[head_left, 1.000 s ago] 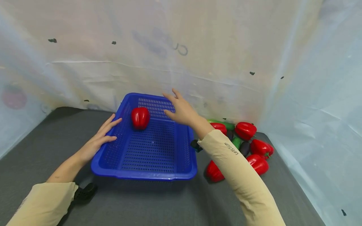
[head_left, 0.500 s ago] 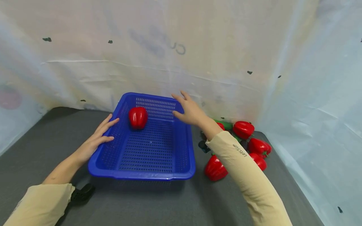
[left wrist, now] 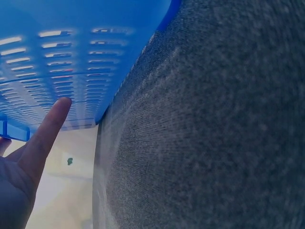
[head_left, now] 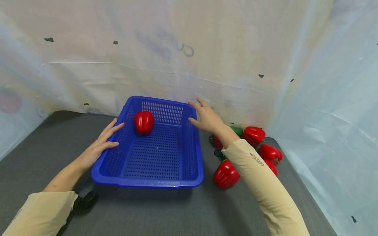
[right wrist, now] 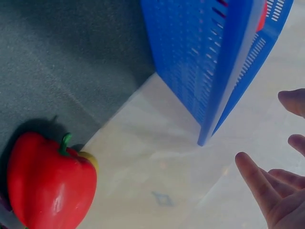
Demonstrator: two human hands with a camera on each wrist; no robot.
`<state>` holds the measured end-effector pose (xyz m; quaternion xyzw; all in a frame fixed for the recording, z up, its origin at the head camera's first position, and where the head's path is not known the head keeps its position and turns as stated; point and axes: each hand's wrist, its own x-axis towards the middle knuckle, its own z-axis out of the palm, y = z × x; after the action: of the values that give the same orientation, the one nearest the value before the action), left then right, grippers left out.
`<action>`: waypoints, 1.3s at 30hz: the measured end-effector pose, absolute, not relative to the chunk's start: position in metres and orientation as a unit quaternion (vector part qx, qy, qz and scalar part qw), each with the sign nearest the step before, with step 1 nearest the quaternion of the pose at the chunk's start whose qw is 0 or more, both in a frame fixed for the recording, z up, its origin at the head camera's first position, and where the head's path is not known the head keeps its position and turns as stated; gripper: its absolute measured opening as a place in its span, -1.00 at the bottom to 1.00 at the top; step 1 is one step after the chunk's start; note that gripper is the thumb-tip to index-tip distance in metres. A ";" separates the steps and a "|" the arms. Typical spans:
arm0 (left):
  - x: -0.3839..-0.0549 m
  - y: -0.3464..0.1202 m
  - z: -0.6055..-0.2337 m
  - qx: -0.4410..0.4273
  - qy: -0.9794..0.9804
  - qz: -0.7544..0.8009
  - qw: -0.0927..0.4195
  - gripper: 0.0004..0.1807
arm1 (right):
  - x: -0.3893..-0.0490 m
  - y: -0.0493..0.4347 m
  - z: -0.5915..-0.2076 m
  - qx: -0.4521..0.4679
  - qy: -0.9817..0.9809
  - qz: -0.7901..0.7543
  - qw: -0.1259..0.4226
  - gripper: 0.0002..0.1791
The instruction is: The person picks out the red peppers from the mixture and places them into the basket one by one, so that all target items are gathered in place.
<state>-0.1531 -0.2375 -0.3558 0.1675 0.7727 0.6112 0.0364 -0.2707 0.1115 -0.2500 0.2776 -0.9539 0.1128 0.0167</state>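
One red pepper (head_left: 144,123) is in the blue basket (head_left: 147,183), toward its back left corner; looks like early days, with the rest outside. Count: one basket, one pepper in, at least five other red peppers (head_left: 226,174) by the table (head_left: 141,213)'s back right corner, some part-hidden by the right sleeve (head_left: 267,188), plus one green vegetable (head_left: 237,130) near the back edge. Left hand (head_left: 98,146) at basket's left rim, fingers fairly straight, contact pressure can't tell. Right hand (head_left: 208,119) spread wide, holding nothing, near basket's back right corner.
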 end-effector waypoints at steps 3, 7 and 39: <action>-0.153 -0.238 -0.355 0.168 0.774 0.610 0.037 -0.35 | -0.271 0.115 -0.251 0.278 -0.954 0.109 0.020 -0.27; -0.153 -0.238 -0.355 0.166 0.774 0.610 0.038 -0.35 | -0.272 0.119 -0.253 0.279 -0.954 0.104 0.025 -0.26; -0.153 -0.237 -0.356 0.153 0.782 0.603 0.036 -0.37 | -0.276 0.152 -0.270 0.270 -0.958 0.096 0.022 -0.26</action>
<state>-0.1530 -0.2369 -0.3564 0.1531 0.7823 0.6028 0.0355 -0.2759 0.1520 -0.2696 0.2695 -0.9579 0.0963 0.0220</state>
